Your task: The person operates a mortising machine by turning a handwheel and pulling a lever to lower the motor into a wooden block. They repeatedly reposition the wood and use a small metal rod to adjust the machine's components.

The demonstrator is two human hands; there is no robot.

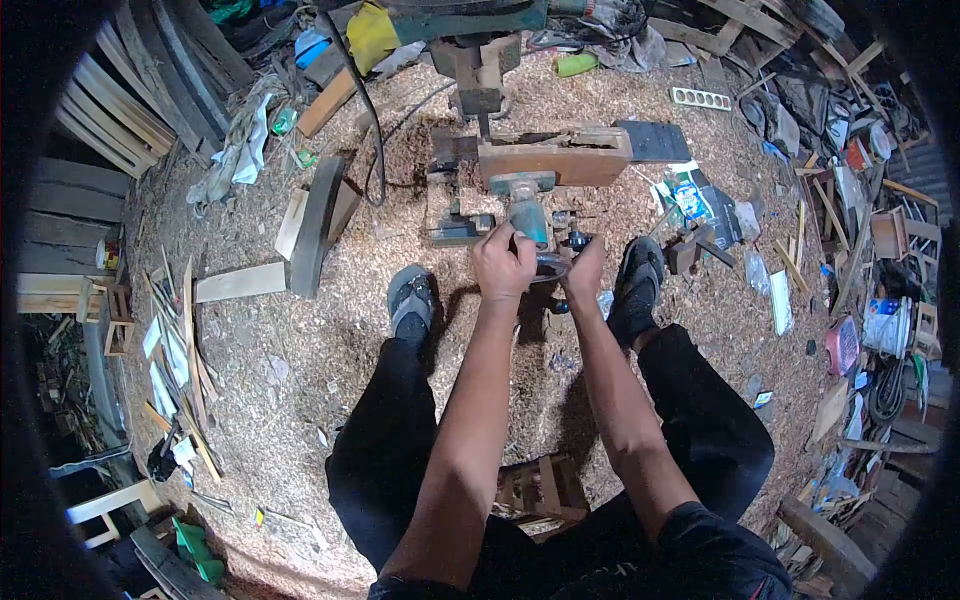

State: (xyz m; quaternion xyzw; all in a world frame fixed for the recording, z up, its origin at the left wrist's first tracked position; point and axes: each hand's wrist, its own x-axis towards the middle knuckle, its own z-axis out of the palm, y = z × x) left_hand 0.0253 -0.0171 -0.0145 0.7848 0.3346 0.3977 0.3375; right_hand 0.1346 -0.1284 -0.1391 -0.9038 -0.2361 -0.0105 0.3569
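A green machine [527,215] with a round handwheel [548,267] stands between the person's feet. My left hand [504,262] is closed round the left side of the wheel's rim. On the right side, my right hand [586,268] grips the same wheel, close to a dark knob [577,240]. Beyond the hands, a brown wooden block [560,163] with a slot in its top lies clamped on the machine. A vertical tool [483,125] comes down at the block's left part from the green machine head [465,22] above.
Wood shavings [290,400] cover the floor. A curved dark board [318,228] lies at the left, near a black cable [378,150]. A low wooden stool [543,488] is under the person. Scrap wood and a pink basket [843,343] line the right side.
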